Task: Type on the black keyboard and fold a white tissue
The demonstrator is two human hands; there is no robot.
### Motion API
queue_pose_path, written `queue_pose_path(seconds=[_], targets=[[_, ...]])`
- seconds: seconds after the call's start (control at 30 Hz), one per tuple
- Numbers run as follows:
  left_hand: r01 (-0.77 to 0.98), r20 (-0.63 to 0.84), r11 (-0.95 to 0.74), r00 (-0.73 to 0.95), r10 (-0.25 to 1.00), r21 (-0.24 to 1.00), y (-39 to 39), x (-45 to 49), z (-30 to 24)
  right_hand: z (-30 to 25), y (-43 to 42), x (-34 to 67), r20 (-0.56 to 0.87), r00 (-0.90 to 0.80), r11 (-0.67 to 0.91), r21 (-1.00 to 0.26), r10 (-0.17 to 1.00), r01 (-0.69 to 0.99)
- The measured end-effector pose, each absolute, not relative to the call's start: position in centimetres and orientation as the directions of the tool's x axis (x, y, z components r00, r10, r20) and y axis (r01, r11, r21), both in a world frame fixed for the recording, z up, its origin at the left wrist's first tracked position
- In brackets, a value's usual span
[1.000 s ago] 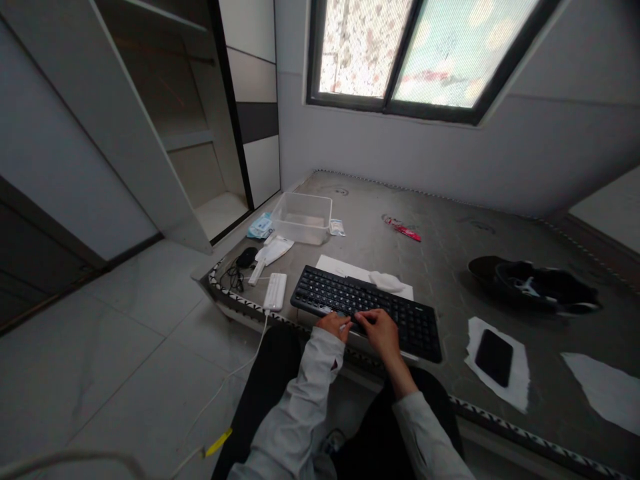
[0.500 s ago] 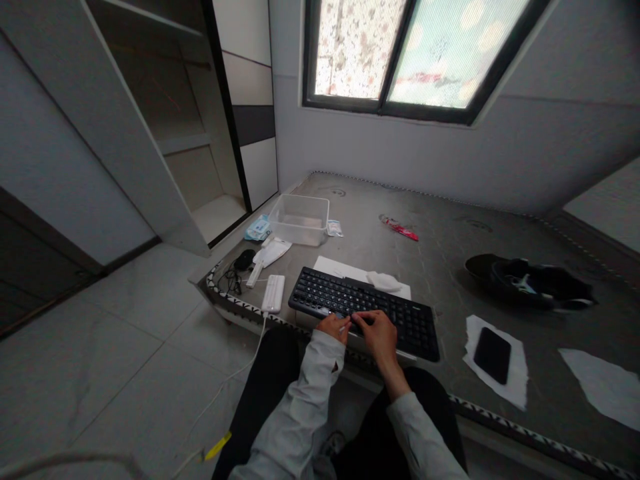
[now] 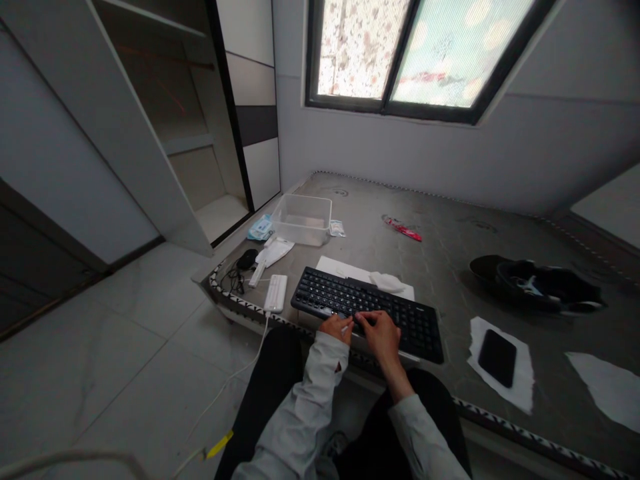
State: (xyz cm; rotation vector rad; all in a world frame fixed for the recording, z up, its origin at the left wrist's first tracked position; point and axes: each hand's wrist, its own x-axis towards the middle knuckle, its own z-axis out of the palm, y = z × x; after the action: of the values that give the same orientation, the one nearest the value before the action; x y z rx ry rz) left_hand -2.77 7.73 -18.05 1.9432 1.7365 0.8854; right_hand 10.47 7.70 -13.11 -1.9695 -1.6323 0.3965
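A black keyboard (image 3: 350,293) lies at a slant near the front edge, partly on a white sheet (image 3: 330,267). Over its lower edge, my left hand (image 3: 335,327) is closed, with a small white thing (image 3: 345,329) showing at its fingers; its kind is too small to tell. Close beside it, my right hand (image 3: 384,335) pinches thumb and fingertips together above the lower keys. Whatever those fingertips hold, if anything, cannot be made out. A crumpled white tissue (image 3: 387,281) rests on the sheet behind the keyboard.
Left of the keyboard are a white power strip (image 3: 275,293), a black mouse (image 3: 247,259) and a clear plastic bin (image 3: 303,230). A red packet (image 3: 407,231) lies farther back. To the right are a phone (image 3: 497,358) on paper and a black cap (image 3: 540,283).
The whole view has shifted slightly, so things appear a little farther right. Both hands stay over the keyboard's lower edge, with their fingertips slightly farther apart.
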Motion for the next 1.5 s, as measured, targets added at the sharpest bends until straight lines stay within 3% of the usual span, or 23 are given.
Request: queue_pose_path(seconds=[1.5], targets=[[0.692,0.219,-0.133,-0.038,0.975,0.71,7.73,-2.29,-18.37,-13.45,7.07,9.68,0.152,0.274,-0.131,-0.603,0.949,0.787]])
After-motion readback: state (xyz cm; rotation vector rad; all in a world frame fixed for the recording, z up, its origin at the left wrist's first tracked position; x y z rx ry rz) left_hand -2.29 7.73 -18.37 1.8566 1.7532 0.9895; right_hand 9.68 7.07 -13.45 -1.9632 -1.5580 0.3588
